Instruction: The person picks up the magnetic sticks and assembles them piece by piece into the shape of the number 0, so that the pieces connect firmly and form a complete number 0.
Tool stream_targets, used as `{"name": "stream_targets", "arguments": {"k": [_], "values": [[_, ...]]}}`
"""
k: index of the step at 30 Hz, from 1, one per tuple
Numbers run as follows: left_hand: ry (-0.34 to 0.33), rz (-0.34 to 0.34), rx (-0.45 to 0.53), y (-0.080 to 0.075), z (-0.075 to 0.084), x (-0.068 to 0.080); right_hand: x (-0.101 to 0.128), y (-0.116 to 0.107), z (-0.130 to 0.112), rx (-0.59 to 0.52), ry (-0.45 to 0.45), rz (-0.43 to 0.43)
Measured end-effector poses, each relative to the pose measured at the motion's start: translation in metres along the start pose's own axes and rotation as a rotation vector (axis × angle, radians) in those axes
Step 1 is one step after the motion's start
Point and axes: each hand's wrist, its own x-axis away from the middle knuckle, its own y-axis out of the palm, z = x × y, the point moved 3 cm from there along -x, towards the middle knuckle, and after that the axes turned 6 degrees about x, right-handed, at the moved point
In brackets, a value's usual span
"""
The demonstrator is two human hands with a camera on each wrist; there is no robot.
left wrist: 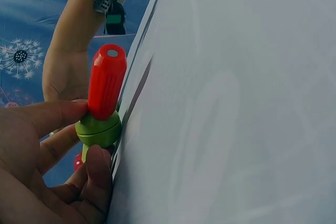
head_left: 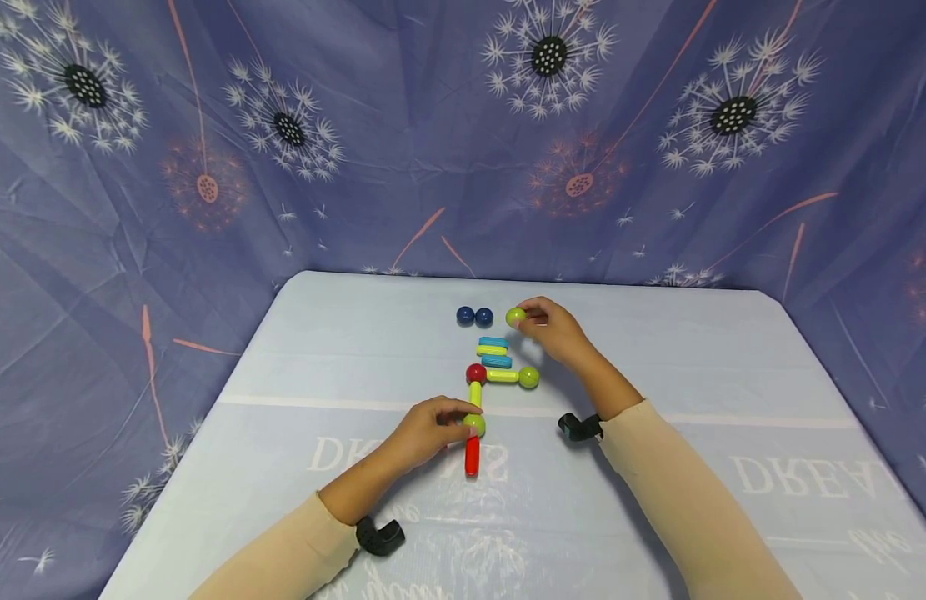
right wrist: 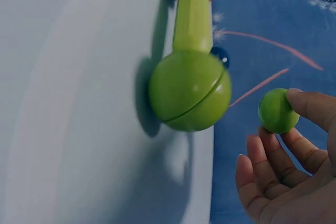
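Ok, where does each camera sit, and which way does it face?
Head: on the person's head, looking forward and down at the table; left hand, right hand and sleeves show.
Left wrist: on that wrist, facing the red stick; left hand and right arm show.
Right wrist: on that wrist, facing the held green ball; right hand shows.
Head and left wrist share the red stick.

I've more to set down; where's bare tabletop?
Bare: the pale draped table left of the navy glossy balls, and right of the right hand. Crowded: from those balls to the red ribbed rod beside the left hand.
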Motion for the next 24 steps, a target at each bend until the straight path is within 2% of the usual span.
{"name": "stream_targets", "arguments": {"k": [16,24], "values": [[0.009,0.018,0.015,-0.001,0.002,0.000,0.041,-0.007,-0.031,0.003,-0.053,-0.021],[0.003,0.019,0.027,-0.001,0.000,-0.001,0.060,-0.004,-0.038,0.004,-0.125,-0.050]]}}
